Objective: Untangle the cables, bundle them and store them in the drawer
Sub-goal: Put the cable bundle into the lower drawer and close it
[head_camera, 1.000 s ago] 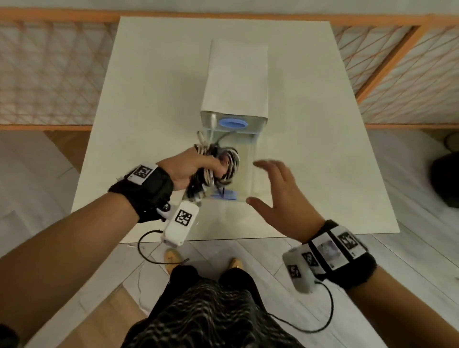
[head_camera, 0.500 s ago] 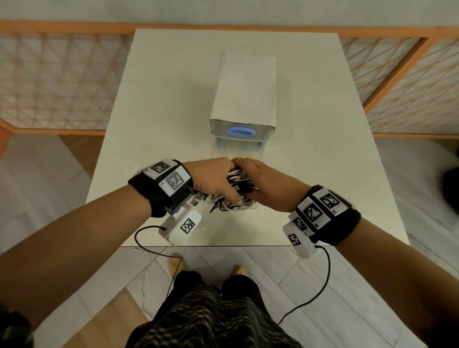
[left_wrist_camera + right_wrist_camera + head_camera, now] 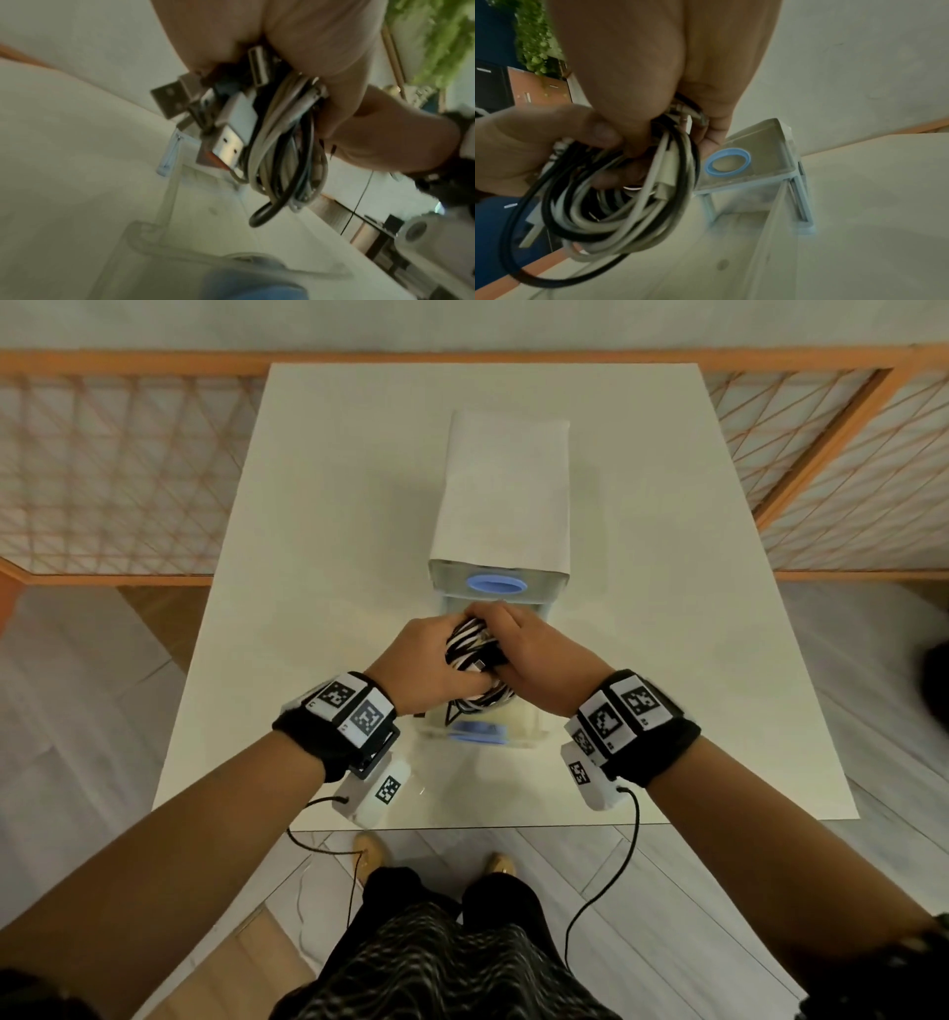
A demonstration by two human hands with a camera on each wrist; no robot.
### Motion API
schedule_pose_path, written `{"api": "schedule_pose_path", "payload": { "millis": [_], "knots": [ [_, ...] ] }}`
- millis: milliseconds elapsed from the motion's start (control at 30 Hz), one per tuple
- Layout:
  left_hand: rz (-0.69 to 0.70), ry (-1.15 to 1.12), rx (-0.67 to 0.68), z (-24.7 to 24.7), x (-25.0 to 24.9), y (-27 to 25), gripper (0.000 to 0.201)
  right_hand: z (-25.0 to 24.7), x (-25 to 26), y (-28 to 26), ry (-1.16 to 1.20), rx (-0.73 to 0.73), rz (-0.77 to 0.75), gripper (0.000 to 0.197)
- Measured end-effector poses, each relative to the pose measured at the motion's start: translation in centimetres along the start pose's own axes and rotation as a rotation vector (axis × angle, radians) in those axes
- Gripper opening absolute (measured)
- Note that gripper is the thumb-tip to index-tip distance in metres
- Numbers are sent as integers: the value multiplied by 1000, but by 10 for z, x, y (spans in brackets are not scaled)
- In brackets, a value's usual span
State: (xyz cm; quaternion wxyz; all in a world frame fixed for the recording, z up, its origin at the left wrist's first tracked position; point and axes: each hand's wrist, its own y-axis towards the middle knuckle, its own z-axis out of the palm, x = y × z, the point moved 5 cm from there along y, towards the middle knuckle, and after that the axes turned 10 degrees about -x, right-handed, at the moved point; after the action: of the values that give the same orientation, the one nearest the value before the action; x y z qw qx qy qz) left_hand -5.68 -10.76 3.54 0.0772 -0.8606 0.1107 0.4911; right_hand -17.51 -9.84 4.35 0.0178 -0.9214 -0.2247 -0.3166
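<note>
A coiled bundle of black and white cables (image 3: 475,649) with USB plugs (image 3: 231,146) hangs just above the pulled-out clear drawer (image 3: 536,729). My left hand (image 3: 434,657) grips the bundle from the left, and my right hand (image 3: 531,652) grips it from the right, fingers curled round the coils (image 3: 618,203). The loops dangle below both fists (image 3: 280,182). The drawer's blue handle (image 3: 477,731) faces me. In the right wrist view the open drawer (image 3: 765,233) lies below the bundle.
The white drawer unit (image 3: 503,495) stands mid-table, its upper drawer shut with a blue ring handle (image 3: 495,582) (image 3: 727,163). The white table (image 3: 328,557) is edged by an orange lattice fence (image 3: 113,469) at the left, back and right. My feet show at the table's near edge.
A second ago only my left hand held the bundle and the right hand was open. The right hand has closed on the bundle, and both now hold it over the drawer.
</note>
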Motion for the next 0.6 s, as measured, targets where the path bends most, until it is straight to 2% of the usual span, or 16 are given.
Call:
{"api": "schedule_pose_path", "payload": {
  "millis": [100,167,200,267,300,333,433,467,533,600],
  "knots": [
    [-32,-89,64,4,5,1,36,5,-5,-3,32,29,39,54],
    [-52,-127,47,7,8,2,39,6,-8,-4,66,24,56,55],
    [-67,-151,-11,5,11,4,46,7,-10,-5,88,16,73,55],
    [-99,-250,-211,-11,20,11,63,7,-19,-12,133,-16,149,51],
    [-112,-271,-273,-22,25,15,67,9,-25,-18,153,-41,212,47],
    [-124,-245,-267,-31,28,20,68,11,-31,-23,166,-67,277,43],
    [-112,16,-83,-35,36,23,55,21,-43,-31,195,-143,466,31],
    [-81,59,-113,-34,39,22,50,23,-45,-29,204,-173,522,29],
    [-30,99,-285,-31,42,15,40,27,-46,-21,210,-239,632,28],
    [-49,143,-385,-22,50,5,40,31,-50,-10,211,-287,770,29]
  ]
}}
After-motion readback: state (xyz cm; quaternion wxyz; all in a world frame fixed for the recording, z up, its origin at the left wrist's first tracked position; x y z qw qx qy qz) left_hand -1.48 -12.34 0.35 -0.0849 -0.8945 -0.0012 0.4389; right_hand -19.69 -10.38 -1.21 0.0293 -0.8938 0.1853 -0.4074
